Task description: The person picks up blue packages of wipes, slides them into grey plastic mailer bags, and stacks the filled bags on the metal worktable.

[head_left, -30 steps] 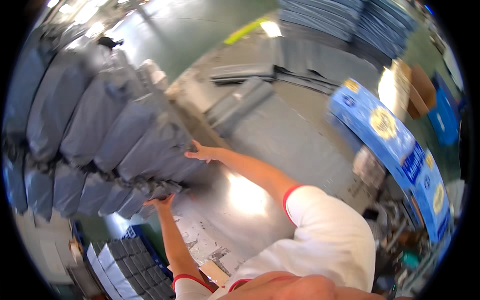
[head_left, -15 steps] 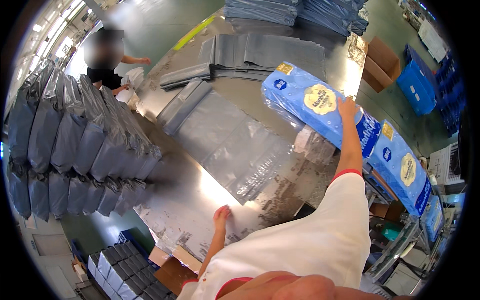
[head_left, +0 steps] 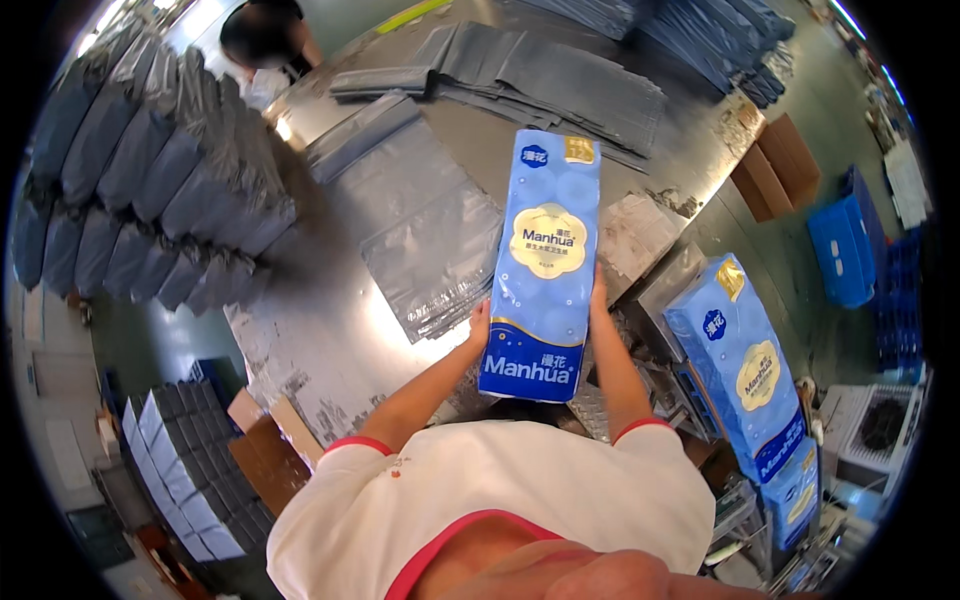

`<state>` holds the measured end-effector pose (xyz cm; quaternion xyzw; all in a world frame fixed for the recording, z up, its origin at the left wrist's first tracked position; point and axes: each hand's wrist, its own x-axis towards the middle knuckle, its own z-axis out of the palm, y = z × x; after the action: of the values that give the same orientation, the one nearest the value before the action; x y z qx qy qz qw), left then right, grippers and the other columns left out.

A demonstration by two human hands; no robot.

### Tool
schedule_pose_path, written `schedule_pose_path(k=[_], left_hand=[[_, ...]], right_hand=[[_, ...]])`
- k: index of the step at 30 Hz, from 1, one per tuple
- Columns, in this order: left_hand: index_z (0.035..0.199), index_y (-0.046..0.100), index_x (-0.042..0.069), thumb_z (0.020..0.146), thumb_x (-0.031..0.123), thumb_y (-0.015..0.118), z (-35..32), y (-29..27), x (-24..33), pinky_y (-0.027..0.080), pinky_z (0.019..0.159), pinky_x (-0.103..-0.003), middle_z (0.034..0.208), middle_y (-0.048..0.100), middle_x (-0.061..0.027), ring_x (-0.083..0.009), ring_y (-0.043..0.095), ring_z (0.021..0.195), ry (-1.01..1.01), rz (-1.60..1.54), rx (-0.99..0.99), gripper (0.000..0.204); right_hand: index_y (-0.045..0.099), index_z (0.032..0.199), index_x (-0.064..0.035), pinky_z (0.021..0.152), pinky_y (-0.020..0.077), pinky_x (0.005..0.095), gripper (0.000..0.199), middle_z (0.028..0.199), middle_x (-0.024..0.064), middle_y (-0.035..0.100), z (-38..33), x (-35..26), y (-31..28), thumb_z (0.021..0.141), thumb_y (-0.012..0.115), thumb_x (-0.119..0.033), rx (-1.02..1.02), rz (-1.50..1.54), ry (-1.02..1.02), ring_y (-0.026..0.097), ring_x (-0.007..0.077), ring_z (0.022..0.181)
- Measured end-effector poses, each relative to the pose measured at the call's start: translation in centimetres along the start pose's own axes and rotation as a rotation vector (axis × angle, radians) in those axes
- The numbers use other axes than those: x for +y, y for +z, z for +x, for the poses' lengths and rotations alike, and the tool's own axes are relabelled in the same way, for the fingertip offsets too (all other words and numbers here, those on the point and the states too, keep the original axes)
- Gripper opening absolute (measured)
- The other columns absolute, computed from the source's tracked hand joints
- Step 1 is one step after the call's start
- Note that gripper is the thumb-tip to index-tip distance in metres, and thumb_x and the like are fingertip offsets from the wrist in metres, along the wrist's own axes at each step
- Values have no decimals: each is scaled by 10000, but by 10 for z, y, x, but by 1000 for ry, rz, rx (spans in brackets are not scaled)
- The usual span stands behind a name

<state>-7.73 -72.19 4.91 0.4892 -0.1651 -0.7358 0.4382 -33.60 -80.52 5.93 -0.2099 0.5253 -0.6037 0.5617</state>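
Note:
A long blue plastic-wrapped pack of toilet paper (head_left: 548,300), with a cream label in its middle and a dark blue end, is held in front of me over the table. My left hand (head_left: 480,322) grips its left side and my right hand (head_left: 599,288) its right side; their fingers are partly hidden by the pack. Just left of the pack lies a stack of flat grey plastic bags (head_left: 420,230), its right edge partly covered. More grey bags (head_left: 560,85) are spread farther back on the metal table (head_left: 310,350).
More blue packs (head_left: 745,360) line up at the right, beside machinery. Filled grey bags (head_left: 130,170) are piled at the left. Open cardboard boxes stand at the lower left (head_left: 270,450) and far right (head_left: 778,170), near a blue crate (head_left: 842,250). A person (head_left: 265,40) stands across the table.
The pack has moved left from the right edge of the table and turned nearly lengthwise before me. My left hand has left the table and joined my right on it.

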Motion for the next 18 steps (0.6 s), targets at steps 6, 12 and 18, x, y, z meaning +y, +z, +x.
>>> schedule_pose_path(k=[6,12,18], left_hand=[[1217,287,55,778,247,532,-106,77,91,473,665,-274,1007,500,-94,-161,543,800,117,100,-153,538],[1275,139,-3,764,172,536,-167,67,45,251,940,-313,1218,325,-155,-213,318,1125,438,361,-58,671],[1177,332,15,824,291,404,-233,-49,4,284,903,-335,1152,390,-184,-256,388,1069,233,933,-135,454]], right_hand=[[387,1138,28,774,435,323,495,1020,170,518,-58,-97,62,803,457,-330,-535,176,439,525,243,895],[399,1129,14,712,453,297,455,988,141,528,-108,-121,59,743,552,-172,-534,-49,320,548,208,826],[383,1172,-11,807,384,260,559,1048,77,510,-166,-56,20,684,628,-132,-691,-435,375,484,154,926]])
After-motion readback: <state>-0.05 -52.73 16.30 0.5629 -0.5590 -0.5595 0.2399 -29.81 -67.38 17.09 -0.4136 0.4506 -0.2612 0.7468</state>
